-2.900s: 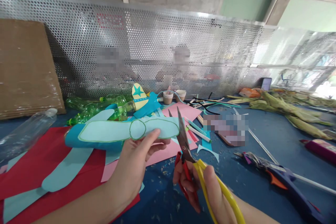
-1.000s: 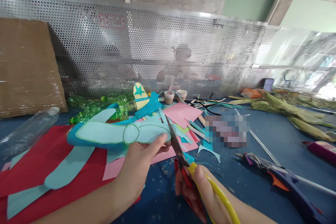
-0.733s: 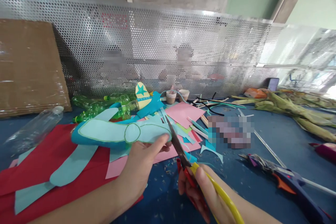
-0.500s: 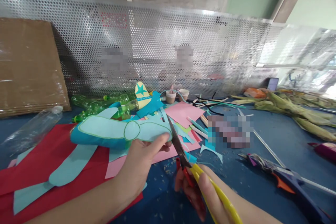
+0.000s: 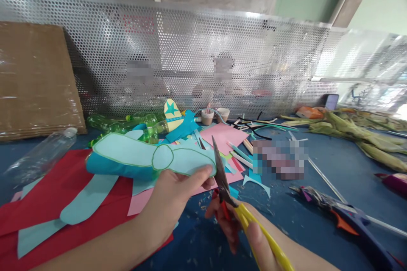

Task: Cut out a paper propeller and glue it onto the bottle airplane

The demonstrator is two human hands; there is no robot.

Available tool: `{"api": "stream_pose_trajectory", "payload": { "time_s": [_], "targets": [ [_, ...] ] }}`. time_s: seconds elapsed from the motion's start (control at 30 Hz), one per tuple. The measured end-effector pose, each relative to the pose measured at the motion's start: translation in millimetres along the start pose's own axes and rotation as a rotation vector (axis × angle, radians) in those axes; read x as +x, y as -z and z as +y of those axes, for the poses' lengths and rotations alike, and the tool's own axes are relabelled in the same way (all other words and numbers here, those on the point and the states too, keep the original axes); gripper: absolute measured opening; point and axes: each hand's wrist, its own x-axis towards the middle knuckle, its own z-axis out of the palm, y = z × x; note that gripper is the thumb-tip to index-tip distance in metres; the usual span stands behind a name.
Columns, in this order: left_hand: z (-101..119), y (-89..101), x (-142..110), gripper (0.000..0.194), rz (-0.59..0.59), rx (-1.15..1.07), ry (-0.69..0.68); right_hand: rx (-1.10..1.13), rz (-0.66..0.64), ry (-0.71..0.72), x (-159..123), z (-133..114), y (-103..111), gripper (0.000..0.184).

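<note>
My left hand (image 5: 178,190) pinches the right end of a light blue paper cutout (image 5: 127,152), a propeller-like shape with a circle in its middle and a green outline. In my right hand (image 5: 235,220) is a pair of scissors (image 5: 224,186) with yellow and red handles. Their blades point up and away from me, parted, beside the paper's right end. Behind the cutout's left part lies a darker blue roll (image 5: 117,169). Another light blue paper shape (image 5: 89,203) rests on red paper (image 5: 104,224) at the left.
Green bottles (image 5: 121,125) and a clear bottle (image 5: 44,152) lie at the left by a cardboard sheet (image 5: 34,80). Pink paper (image 5: 222,137) and paper scraps fill the middle. To the right are a glue gun (image 5: 343,216) and corn husks (image 5: 343,129). A perforated metal panel (image 5: 190,42) closes off the back.
The cutout has shifted slightly right with my left hand. The scissors have moved a little right at the tip, and the fingers of my right hand have shifted on the handles.
</note>
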Motion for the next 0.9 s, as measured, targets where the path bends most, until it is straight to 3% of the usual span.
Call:
{"api": "stream_pose_trajectory", "payload": {
  "time_s": [0.23,0.4,0.63,0.9],
  "targets": [
    [3.1,-1.3,-1.0,0.024,0.056,0.03,-0.013,0.067,0.011,-0.051,-0.5,-3.5,0.0,0.073],
    [6.7,-2.1,-1.2,0.02,0.056,0.047,0.004,0.02,0.015,-0.07,-0.8,-6.0,0.6,0.075],
    [14.4,-2.9,-1.1,0.022,0.012,0.141,-0.085,0.024,0.037,-0.092,-2.1,-7.9,-0.9,0.077],
    [13.7,-1.3,-1.1,0.023,0.001,0.171,-0.046,0.053,-0.001,-0.094,1.1,-1.5,0.4,0.076]
  ]
}}
